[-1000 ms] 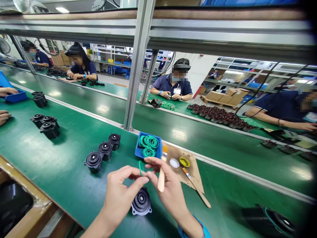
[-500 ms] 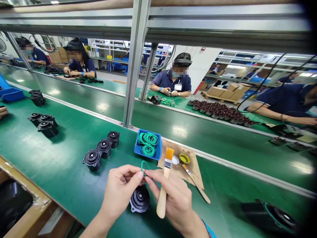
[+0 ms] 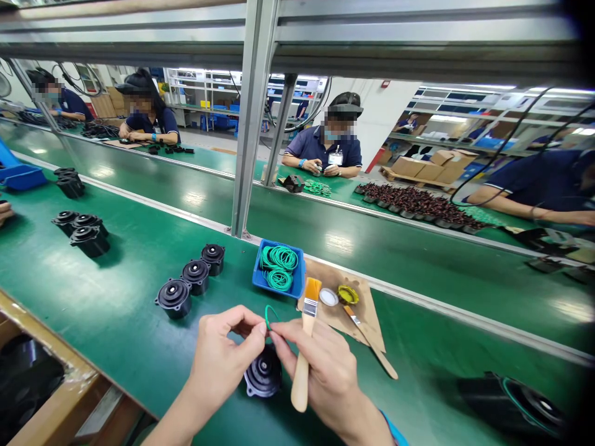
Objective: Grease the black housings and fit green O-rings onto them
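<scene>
Between the fingertips of both hands I pinch a green rubber ring (image 3: 268, 314), part of it hidden by my fingers. My left hand (image 3: 227, 359) closes on its left side. My right hand (image 3: 323, 362) grips the ring's other side and also carries a flat paintbrush (image 3: 304, 353), its yellow bristles pointing up. Just beneath my hands a black round motor housing (image 3: 263, 375) rests on the green bench, partly covered by my fingers. Beyond them stands a blue bin (image 3: 300, 272) with several green rings (image 3: 280, 279) in it.
Several black housings (image 3: 173, 297) stand to the left. A brown cardboard sheet (image 3: 372, 316) holds a yellow-lined pot (image 3: 348, 295), a white lid (image 3: 328, 297) and a second brush (image 3: 372, 344). At right lies a housing with a green ring (image 3: 511, 402). A metal post (image 3: 248, 124) rises behind; co-workers sit beyond.
The brush in my right hand has shifted slightly left. Both hands keep hold of the green ring, and the view has turned a little.
</scene>
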